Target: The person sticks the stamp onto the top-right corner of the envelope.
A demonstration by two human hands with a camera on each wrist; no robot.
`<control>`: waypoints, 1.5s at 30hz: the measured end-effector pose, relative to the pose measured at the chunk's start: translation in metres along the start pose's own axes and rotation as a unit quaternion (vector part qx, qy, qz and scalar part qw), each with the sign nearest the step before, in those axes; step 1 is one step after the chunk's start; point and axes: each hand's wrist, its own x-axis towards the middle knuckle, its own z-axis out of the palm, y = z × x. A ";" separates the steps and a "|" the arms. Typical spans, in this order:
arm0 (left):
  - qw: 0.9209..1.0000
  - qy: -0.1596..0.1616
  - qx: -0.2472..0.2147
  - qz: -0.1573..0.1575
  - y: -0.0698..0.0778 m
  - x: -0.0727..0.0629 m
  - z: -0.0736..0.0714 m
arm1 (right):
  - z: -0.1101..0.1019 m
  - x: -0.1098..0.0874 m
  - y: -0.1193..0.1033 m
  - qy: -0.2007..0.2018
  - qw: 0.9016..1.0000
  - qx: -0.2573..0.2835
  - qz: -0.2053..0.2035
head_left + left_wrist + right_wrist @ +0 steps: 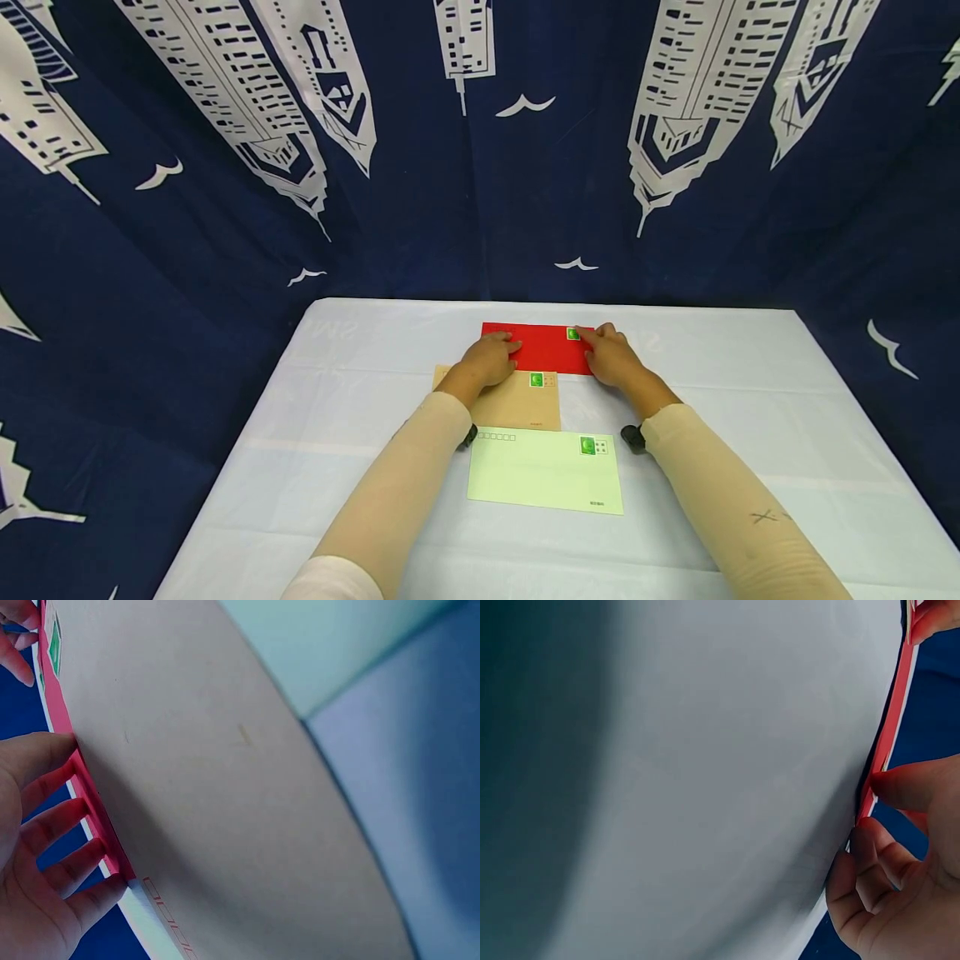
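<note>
A red envelope (551, 348) with a green stamp lies flat at the far part of the table. My left hand (491, 358) rests on its left end, fingers spread and touching the paper. At its right end, my right hand (613, 357) touches the envelope, one fingertip by the stamp; in the right wrist view its thumb (907, 786) meets the red paper and other fingers bend at the edge. Just nearer lies a brown envelope (517, 402), its left part hidden by the left arm. Nearest is a pale green envelope (545, 471), stamped at upper right.
The envelopes lie on a table with a white cloth (360, 367). Behind it hangs a dark blue curtain (480, 208) with white building prints. Dark wrist cameras (633, 438) sit below both wrists, close to the table.
</note>
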 end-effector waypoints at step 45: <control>1.000 0.000 0.009 0.009 0.003 0.000 0.002 | -0.004 -0.006 -0.004 -0.004 0.998 -0.066 -0.002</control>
